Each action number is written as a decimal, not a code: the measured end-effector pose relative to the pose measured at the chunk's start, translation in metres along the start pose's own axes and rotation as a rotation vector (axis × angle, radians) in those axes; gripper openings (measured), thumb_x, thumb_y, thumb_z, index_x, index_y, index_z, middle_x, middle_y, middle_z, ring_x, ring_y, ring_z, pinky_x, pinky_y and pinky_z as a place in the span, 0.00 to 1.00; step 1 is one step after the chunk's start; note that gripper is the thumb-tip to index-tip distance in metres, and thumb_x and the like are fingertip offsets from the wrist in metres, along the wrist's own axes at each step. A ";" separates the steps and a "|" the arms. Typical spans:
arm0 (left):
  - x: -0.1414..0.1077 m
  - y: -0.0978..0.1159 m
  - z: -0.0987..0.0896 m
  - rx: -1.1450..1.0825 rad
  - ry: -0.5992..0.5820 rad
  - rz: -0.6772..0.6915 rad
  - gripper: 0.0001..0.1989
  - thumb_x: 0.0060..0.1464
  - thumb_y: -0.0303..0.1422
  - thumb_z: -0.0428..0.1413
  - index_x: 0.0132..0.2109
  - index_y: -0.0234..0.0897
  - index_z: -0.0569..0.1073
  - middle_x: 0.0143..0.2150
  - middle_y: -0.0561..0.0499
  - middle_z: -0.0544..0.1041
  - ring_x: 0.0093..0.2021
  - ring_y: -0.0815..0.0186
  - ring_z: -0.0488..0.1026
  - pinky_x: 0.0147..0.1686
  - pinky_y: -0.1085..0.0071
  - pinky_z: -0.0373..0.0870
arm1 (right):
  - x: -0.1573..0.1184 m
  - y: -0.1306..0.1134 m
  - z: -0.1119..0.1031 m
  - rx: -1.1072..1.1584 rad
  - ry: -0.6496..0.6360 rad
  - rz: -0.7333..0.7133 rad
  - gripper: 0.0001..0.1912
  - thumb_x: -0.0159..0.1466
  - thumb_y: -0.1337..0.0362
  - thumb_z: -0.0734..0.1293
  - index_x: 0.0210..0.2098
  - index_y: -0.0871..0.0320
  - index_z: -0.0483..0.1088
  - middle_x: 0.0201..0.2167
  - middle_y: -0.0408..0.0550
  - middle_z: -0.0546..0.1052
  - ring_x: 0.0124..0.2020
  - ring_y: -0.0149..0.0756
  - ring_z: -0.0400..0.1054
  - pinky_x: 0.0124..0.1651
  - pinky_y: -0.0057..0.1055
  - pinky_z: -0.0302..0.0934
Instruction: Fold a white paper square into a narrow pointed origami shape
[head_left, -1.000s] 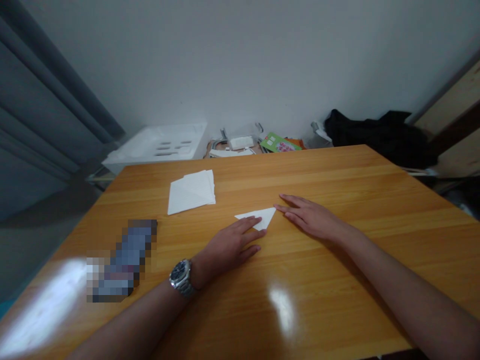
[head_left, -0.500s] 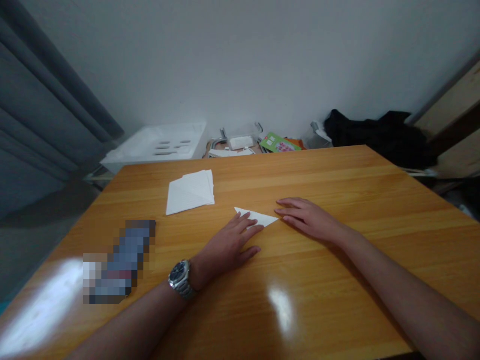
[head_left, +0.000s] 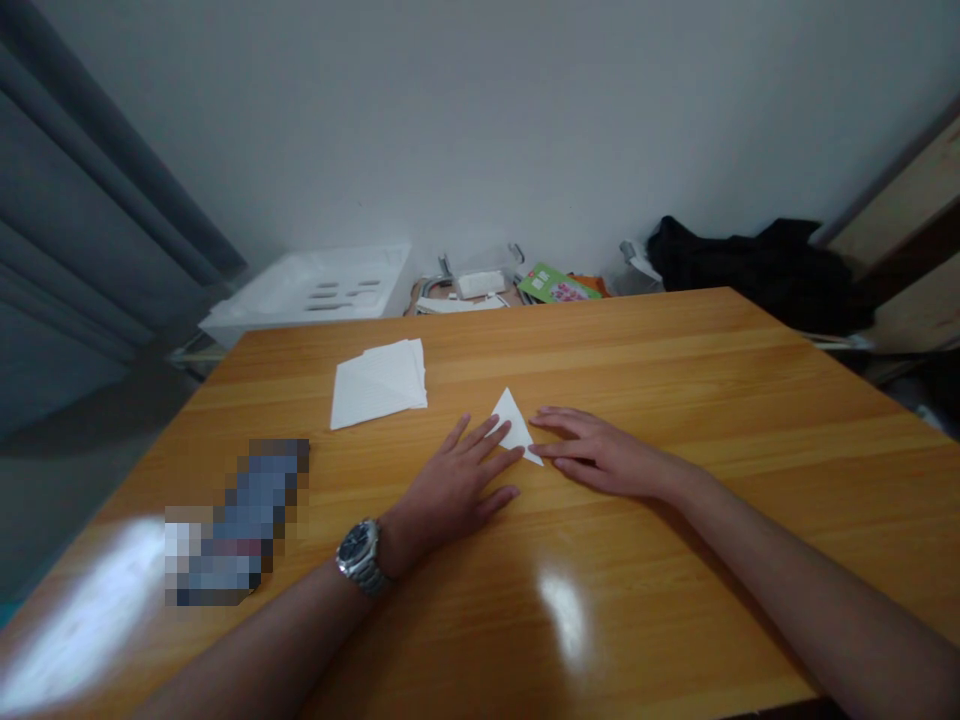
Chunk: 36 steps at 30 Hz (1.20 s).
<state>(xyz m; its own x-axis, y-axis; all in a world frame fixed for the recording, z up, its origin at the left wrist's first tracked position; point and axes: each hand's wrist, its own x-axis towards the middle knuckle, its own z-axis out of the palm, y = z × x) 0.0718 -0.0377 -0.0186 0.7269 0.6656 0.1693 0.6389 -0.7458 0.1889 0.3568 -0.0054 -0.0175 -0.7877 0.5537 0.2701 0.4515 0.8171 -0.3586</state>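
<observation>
A small folded triangle of white paper [head_left: 513,412] lies flat on the wooden table [head_left: 675,360], one corner pointing away from me. My left hand [head_left: 461,485], with a metal watch [head_left: 360,553] on its wrist, rests over the triangle's left part, fingers spread; they cover some of it. From the right, my right hand [head_left: 592,452] reaches to the paper's right edge, its fingers stretched out and the tips at or touching that edge. Neither hand grips the paper. Farther back to the left is a stack of white paper sheets [head_left: 379,385].
A blurred-out dark object, phone-like in shape [head_left: 251,520], lies at the table's left. Beyond the far edge are a white foam tray [head_left: 315,280], a green booklet [head_left: 559,284], loose clutter and black cloth [head_left: 750,270]. A grey curtain [head_left: 90,190] hangs at left.
The paper triangle has turned, so a corner that pointed left now points away from me. My right hand has shifted left onto its edge; my left fingers have spread a little.
</observation>
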 end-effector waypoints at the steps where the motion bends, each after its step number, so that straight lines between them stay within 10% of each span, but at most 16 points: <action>1: 0.000 0.001 0.000 -0.005 0.006 -0.004 0.24 0.66 0.43 0.51 0.66 0.44 0.66 0.72 0.44 0.57 0.72 0.52 0.51 0.71 0.46 0.44 | 0.000 -0.001 0.000 -0.003 -0.002 -0.003 0.21 0.70 0.66 0.63 0.61 0.46 0.70 0.68 0.50 0.63 0.69 0.46 0.56 0.68 0.51 0.54; 6: -0.002 0.001 0.001 -0.031 0.007 -0.035 0.24 0.66 0.42 0.52 0.66 0.42 0.66 0.69 0.41 0.62 0.67 0.52 0.61 0.67 0.51 0.58 | 0.001 -0.001 0.002 -0.004 -0.013 -0.009 0.21 0.71 0.66 0.62 0.61 0.48 0.70 0.68 0.52 0.64 0.68 0.45 0.56 0.68 0.50 0.53; 22: -0.002 -0.001 0.001 -0.046 0.012 0.005 0.24 0.67 0.40 0.51 0.67 0.47 0.64 0.70 0.41 0.59 0.68 0.51 0.59 0.66 0.49 0.58 | 0.002 -0.002 0.003 0.007 -0.010 0.033 0.18 0.71 0.62 0.63 0.60 0.46 0.71 0.65 0.49 0.68 0.66 0.45 0.61 0.67 0.52 0.55; 31: 0.001 0.004 -0.007 -0.062 0.030 -0.010 0.23 0.64 0.42 0.54 0.63 0.41 0.70 0.54 0.42 0.72 0.56 0.52 0.68 0.60 0.52 0.65 | -0.001 0.002 0.006 -0.016 0.010 0.096 0.18 0.71 0.61 0.63 0.59 0.46 0.72 0.66 0.51 0.67 0.66 0.47 0.61 0.66 0.51 0.58; 36: -0.001 0.000 -0.001 -0.091 0.041 0.003 0.21 0.65 0.41 0.53 0.62 0.41 0.70 0.65 0.41 0.66 0.65 0.52 0.62 0.65 0.53 0.62 | -0.001 0.003 0.007 -0.002 0.039 0.111 0.18 0.71 0.62 0.63 0.59 0.45 0.72 0.65 0.49 0.68 0.65 0.46 0.62 0.65 0.50 0.60</action>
<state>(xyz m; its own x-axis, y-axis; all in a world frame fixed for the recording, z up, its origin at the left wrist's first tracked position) 0.0705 -0.0387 -0.0181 0.7168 0.6651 0.2095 0.6096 -0.7436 0.2747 0.3559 -0.0051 -0.0250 -0.7154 0.6470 0.2636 0.5363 0.7504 -0.3863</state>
